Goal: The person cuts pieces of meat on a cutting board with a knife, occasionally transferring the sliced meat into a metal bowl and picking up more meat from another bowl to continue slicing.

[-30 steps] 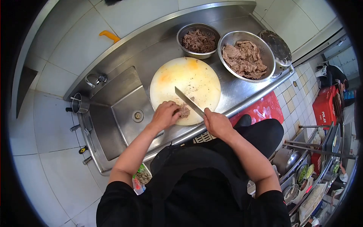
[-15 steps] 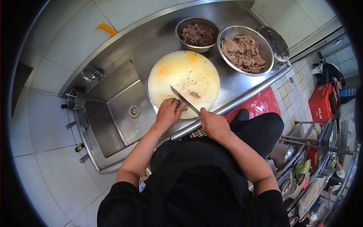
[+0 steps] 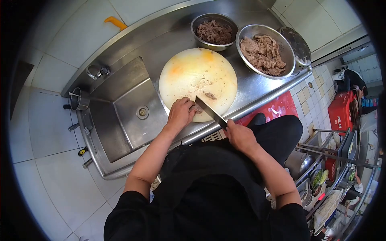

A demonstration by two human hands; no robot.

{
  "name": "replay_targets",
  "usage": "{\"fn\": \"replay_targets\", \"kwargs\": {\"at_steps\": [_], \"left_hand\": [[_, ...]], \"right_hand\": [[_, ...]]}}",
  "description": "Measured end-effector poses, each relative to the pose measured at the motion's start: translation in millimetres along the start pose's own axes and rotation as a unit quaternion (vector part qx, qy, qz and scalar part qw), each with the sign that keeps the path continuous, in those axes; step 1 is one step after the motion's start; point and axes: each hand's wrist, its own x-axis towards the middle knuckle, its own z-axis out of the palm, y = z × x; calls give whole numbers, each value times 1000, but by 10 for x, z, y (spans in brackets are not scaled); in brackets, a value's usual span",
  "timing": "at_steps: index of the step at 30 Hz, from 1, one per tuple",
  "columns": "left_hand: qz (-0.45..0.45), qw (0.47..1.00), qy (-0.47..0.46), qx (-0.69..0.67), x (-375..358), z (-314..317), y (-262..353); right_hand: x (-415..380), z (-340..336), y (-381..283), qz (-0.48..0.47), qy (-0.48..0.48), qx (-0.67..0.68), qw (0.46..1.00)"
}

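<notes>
Steel desk (image 3: 257, 86) carried a round cutting board (image 3: 197, 76). Left hand (image 3: 181, 113) curled down on the meat chunk (image 3: 196, 109), pinning it steady, while right hand (image 3: 240, 135) gripped the knife (image 3: 211, 112) just beside those fingers.

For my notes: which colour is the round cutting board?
Cream-white with orange stains, the cutting board; head view.

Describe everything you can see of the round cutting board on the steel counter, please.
The round pale cutting board lies flat on the stainless steel counter, right of the sink and in front of two metal bowls of meat. It looks like worn plastic or wood, cream with orange-yellow stains. Small meat scraps lie near its middle. At its near edge the left hand presses a small brown piece of meat, and the knife blade meets it there.
</notes>
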Motion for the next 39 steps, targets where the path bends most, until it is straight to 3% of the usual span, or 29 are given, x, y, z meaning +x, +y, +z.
{"fn": "replay_targets", "kwargs": {"at_steps": [3, 8, 16, 23, 28, 30, 33, 39], "left_hand": [[-21, 996, 40, -82, -47, -51, 42], [25, 999, 34, -14, -114, -73, -44], [4, 1000, 26, 15, -119, -4, -11], [-1, 999, 47, 14, -131, 47, -10], [-7, 999, 43, -26, -162, -21, -31], [6, 995, 86, -51, -197, -123, -59], [-21, 999, 20, -44, -216, -225, -144], [-21, 999, 2, -33, -189, -196, -115]], "right_hand": [[-7, 11, 32, 2, 21, 20, 1000], [177, -7, -256, -19, 67, 60, 996], [582, 201, -548, -47, 6, 50, 998], [28, 152, -171, -42, -17, 22, 999], [-56, 134, -85, -28, 22, 35, 999], [15, 128, -136, -16, 35, 38, 999], [150, 94, -295, -18, 51, 50, 997], [533, 154, -664, -47, 35, 44, 997]]}}
